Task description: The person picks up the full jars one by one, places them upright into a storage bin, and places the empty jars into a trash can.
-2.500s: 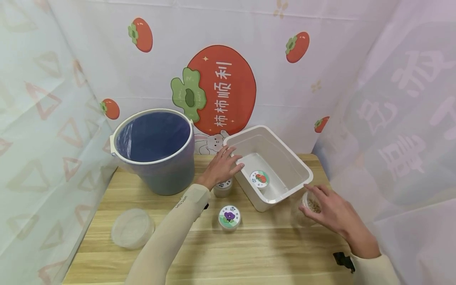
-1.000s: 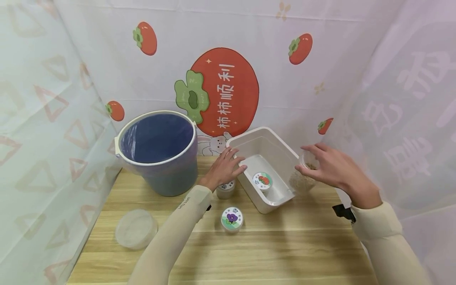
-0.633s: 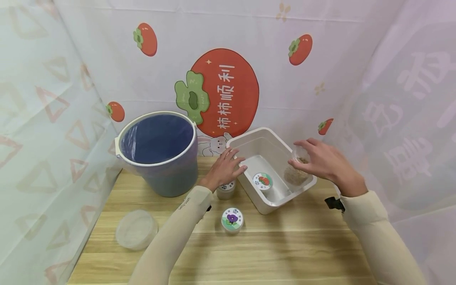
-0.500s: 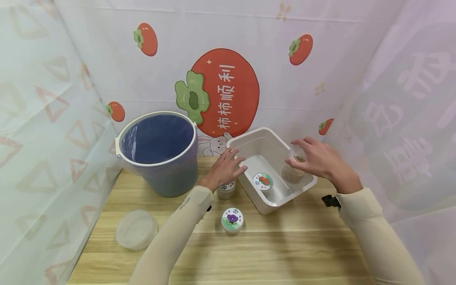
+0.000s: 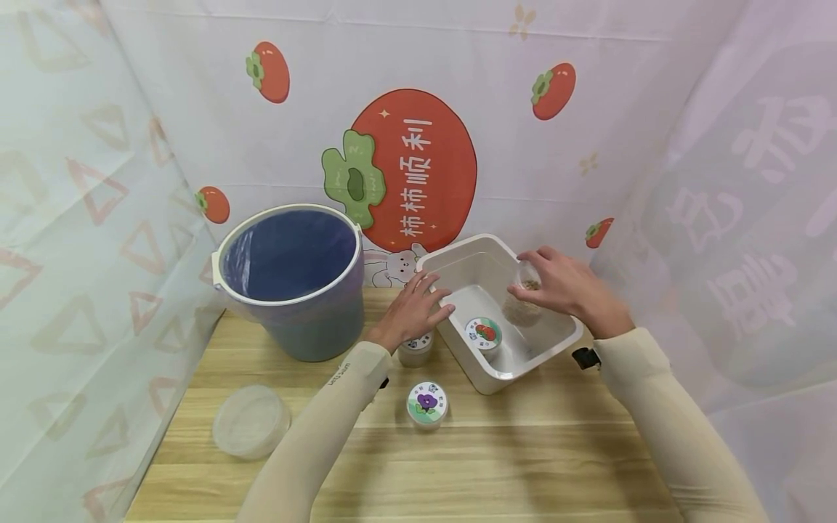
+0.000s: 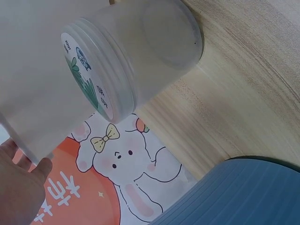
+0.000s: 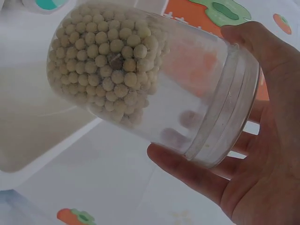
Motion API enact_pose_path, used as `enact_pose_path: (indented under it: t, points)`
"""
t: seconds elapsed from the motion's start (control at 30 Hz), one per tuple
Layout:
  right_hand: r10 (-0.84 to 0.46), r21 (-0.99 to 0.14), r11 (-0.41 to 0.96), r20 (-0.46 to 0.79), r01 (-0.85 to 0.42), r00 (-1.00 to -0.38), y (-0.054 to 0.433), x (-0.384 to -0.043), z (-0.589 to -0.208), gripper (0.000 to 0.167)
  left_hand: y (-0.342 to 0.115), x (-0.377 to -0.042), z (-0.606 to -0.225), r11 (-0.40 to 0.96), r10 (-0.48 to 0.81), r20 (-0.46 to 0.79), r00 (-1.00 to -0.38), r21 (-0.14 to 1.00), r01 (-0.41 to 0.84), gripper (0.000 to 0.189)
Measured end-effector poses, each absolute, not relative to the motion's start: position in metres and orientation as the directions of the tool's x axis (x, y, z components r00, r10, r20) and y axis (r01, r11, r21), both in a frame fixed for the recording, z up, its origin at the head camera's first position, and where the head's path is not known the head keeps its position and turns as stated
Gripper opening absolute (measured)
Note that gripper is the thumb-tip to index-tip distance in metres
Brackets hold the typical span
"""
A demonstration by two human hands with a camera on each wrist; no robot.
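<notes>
My right hand (image 5: 556, 290) grips a clear jar (image 5: 523, 305) round its upper end, thumb on one side and fingers on the other. Pale round pellets (image 7: 103, 61) fill part of the jar. It hangs slightly tilted inside the white basin (image 5: 477, 363), beside a jar with a persimmon label (image 5: 484, 334). Whether the held jar has a lid cannot be told. My left hand (image 5: 407, 312) rests with spread, relaxed fingers over the basin's left rim. Below that hand stands another labelled jar (image 6: 140, 51), partly hidden in the head view.
A jar with a purple-flower label (image 5: 427, 404) stands in front of the basin. At the left are a tall blue bucket (image 5: 307, 323) and a translucent round container (image 5: 251, 421). Printed cloth (image 5: 497, 145) hangs behind the wooden table (image 5: 497, 472) and along both sides.
My right hand has lifted the jar of pellets from the table right of the basin, carried it over the rim and moved it left inside. The left hand has stayed on the rim.
</notes>
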State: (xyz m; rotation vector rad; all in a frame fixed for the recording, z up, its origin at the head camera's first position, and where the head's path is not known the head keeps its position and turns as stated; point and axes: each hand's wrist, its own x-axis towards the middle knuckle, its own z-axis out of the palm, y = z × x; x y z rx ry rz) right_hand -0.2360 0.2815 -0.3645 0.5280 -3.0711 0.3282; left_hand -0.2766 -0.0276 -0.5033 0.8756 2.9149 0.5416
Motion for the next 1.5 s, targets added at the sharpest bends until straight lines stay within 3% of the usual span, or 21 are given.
enact_pose_path:
  t: [0.57,1.03,1.5]
  points:
    - [-0.383,-0.109,0.919,-0.025,-0.378,-0.923,0.266,-0.266,-0.395,0.067,-0.026,-0.276,-0.503,0.784,0.539,0.049,-0.841,0.337,0.522,0.063]
    - [-0.374,-0.039,0.927,-0.190,-0.374,-0.908,0.255,-0.288,-0.405,0.066,-0.027,-0.276,-0.502,0.793,0.530,0.032,-0.847,0.336,0.509,0.063]
    - [-0.353,-0.093,0.935,-0.177,-0.341,-0.919,0.245,-0.299,-0.406,0.070,-0.026,-0.273,-0.499,0.797,0.523,0.028,-0.852,0.338,0.500,0.061]
